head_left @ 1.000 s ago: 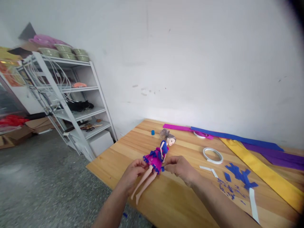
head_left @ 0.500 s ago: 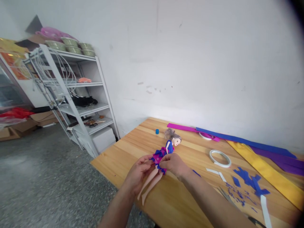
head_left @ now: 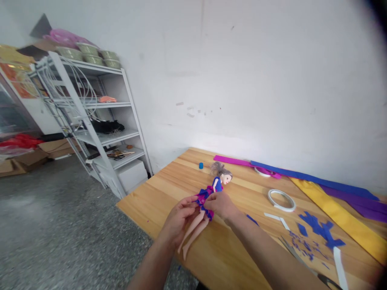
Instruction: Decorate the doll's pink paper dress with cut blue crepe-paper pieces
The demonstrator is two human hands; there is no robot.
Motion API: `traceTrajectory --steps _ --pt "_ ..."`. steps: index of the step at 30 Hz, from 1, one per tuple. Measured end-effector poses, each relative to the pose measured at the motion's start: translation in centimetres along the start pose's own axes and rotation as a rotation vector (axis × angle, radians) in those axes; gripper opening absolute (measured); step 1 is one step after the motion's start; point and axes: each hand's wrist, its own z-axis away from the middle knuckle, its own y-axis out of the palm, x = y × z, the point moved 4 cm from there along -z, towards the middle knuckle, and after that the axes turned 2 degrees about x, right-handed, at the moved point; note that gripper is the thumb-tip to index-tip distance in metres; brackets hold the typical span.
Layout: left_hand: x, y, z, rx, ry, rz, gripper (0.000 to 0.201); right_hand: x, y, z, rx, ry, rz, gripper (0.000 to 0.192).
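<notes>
A doll (head_left: 198,225) with grey hair lies tilted over the table, head away from me and legs toward me. It wears a blue top and a ruffled skirt (head_left: 208,215) in magenta and blue. On the skirt's left side, my left hand (head_left: 180,215) is closed, its fingers pinching the ruffled edge. My right hand (head_left: 222,204) pinches the front of the skirt from the right, and its fingertips partly cover the cloth.
On the wooden table (head_left: 169,181) lie a roll of white tape (head_left: 281,200), blue scraps (head_left: 320,229), scissors (head_left: 294,249), a yellow strip (head_left: 338,215), a blue strip (head_left: 314,179) and a small blue cap (head_left: 201,165). A metal shelf (head_left: 115,139) stands left.
The left fingers have shifted slightly up along the skirt's edge, and the ruffle sits differently between the hands. The whole view has moved a little.
</notes>
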Motion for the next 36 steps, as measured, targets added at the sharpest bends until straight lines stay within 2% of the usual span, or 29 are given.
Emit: traceTrajectory --steps 24,30,36 --pt "-0.3 0.8 0.2 -0.031 -0.011 -0.084 0.031 -0.1 0.4 -0.2 -0.007 0.022 0.110 0.015" --pt "-0.2 0.3 0.0 -0.067 -0.013 -0.088 0.033 0.4 -0.1 0.7 -0.017 0.011 0.132 0.013" --pt "-0.1 0.2 -0.1 -0.082 -0.006 -0.086 0.031 1.2 -1.2 2.2 -0.092 -0.052 0.165 0.016"
